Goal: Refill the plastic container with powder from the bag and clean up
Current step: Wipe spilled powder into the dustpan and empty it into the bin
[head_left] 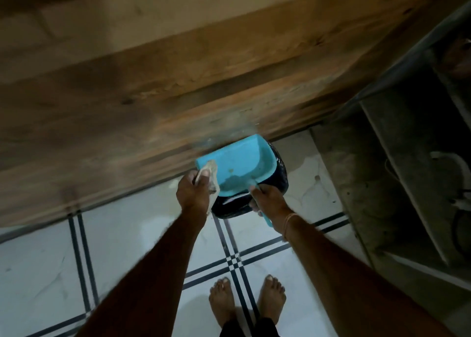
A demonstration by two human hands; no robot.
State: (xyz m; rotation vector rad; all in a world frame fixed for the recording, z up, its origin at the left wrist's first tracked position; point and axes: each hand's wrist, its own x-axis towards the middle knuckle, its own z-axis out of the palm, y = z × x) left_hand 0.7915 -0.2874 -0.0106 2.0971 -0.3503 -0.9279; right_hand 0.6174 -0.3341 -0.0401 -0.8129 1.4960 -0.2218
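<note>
1. R hand [267, 196] grips the handle of a blue dustpan [239, 163]; pan lip sits against the edge of the wooden table [153, 82].
2. L hand [192, 191] holds a crumpled pale cloth [210, 170] at the pan's left corner, touching it.
3. Small patch of brownish powder [233, 180] lies in the pan near the handle end.
4. Dark bin [280, 176] on the floor directly under the pan, partly hidden by it.
5. White tile floor [127, 234] w/ dark double lines; bare feet [221, 301] at bottom centre.
6. Grey concrete shelves [395, 158] at right, contents too dim to tell.
</note>
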